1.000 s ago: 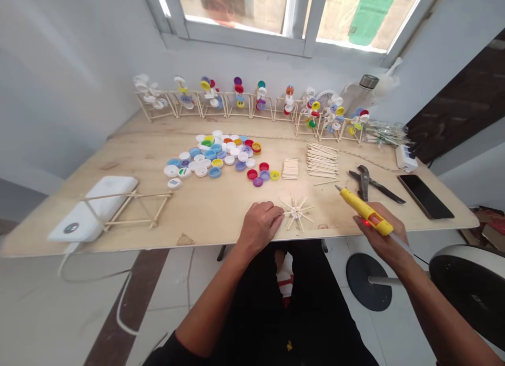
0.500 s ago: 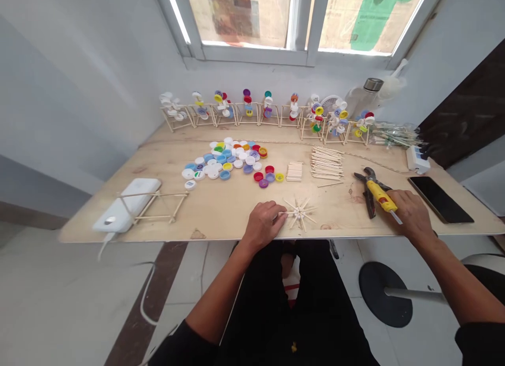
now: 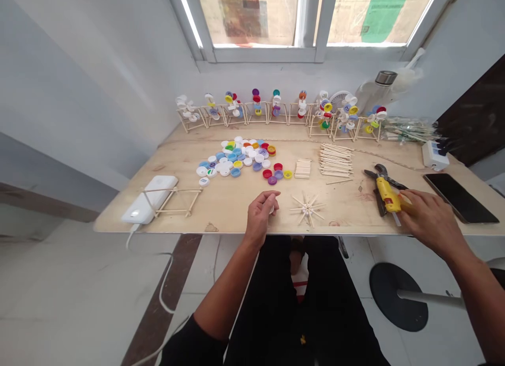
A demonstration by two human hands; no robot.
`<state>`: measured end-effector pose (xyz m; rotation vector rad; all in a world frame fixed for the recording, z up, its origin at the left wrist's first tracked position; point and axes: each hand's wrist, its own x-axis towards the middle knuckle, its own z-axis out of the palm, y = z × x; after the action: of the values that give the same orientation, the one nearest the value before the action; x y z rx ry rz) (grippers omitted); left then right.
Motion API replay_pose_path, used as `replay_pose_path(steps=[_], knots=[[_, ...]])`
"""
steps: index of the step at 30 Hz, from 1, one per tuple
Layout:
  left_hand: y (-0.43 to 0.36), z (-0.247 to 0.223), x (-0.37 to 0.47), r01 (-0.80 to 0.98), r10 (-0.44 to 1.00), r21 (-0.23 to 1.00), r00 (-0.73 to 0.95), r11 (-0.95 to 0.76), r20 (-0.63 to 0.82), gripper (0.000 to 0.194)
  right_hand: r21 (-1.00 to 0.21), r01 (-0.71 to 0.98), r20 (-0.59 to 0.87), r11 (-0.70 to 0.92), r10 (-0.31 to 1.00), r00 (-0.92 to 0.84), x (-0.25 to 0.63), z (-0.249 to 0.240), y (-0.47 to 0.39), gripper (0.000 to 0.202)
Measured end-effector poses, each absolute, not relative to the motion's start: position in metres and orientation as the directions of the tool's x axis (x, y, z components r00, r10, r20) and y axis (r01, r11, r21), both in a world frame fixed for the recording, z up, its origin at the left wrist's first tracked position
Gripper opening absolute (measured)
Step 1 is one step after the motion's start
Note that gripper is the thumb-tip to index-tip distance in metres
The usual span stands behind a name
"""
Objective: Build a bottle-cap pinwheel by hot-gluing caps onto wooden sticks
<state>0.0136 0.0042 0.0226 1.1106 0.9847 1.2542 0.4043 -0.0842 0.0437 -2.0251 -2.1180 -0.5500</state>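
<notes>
My left hand (image 3: 260, 213) is closed just left of a star-shaped piece of wooden sticks (image 3: 307, 208), apart from it. A small pale bit shows at its fingertips, too small to name. The star lies flat on the table, its sticks spreading from a whitish centre. On the right, my right hand (image 3: 432, 219) has its fingers round the handle end of a yellow glue gun (image 3: 389, 195). Its grip is partly hidden. The gun rests over black-handled pliers (image 3: 380, 172). Bundles of short sticks (image 3: 302, 169) and longer sticks (image 3: 335, 160) lie beyond the star.
Loose bottle caps (image 3: 224, 166) cover the middle left. Stick frames with capped wheels (image 3: 257, 105) line the back. A white power bank (image 3: 152, 197) with a cable sits under a stick frame (image 3: 177, 212). A phone (image 3: 461, 197) and power adapter (image 3: 435, 155) are at right.
My left hand has let go of the star's stick and drawn back to the left. The glue gun has shifted slightly over the pliers with my right hand at it. The view has swung a little.
</notes>
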Motion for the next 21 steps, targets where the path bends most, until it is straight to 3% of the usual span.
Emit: replay_pose_path(steps=[3, 5, 10, 14, 21], knots=[[-0.014, 0.035, 0.02, -0.401, 0.988, 0.909, 0.138, 0.113, -0.062, 0.029, 0.047, 0.999, 0.53, 0.019, 0.847, -0.041, 0.366, 0.055, -0.094, 0.035], [-0.026, 0.043, 0.024, -0.48, 0.977, 0.859, 0.192, 0.18, -0.097, 0.031, -0.071, 0.99, 0.602, 0.124, 0.796, -0.056, 0.329, 0.062, -0.098, 0.03], [-0.044, 0.054, 0.03, -0.588, 0.93, 0.737, 0.332, 0.334, -0.156, 0.034, -0.23, 0.871, 0.58, 0.435, 0.78, -0.236, 0.235, 0.075, -0.098, 0.031], [-0.053, 0.055, 0.031, -0.613, 0.903, 0.678, 0.381, 0.406, -0.196, 0.037, -0.284, 0.795, 0.558, 0.536, 0.767, -0.318, 0.188, 0.079, -0.09, 0.029], [-0.065, 0.058, 0.036, -0.61, 0.911, 0.682, 0.336, 0.403, -0.238, 0.034, -0.253, 0.816, 0.444, 0.52, 0.812, -0.379, 0.159, 0.079, -0.082, 0.021]])
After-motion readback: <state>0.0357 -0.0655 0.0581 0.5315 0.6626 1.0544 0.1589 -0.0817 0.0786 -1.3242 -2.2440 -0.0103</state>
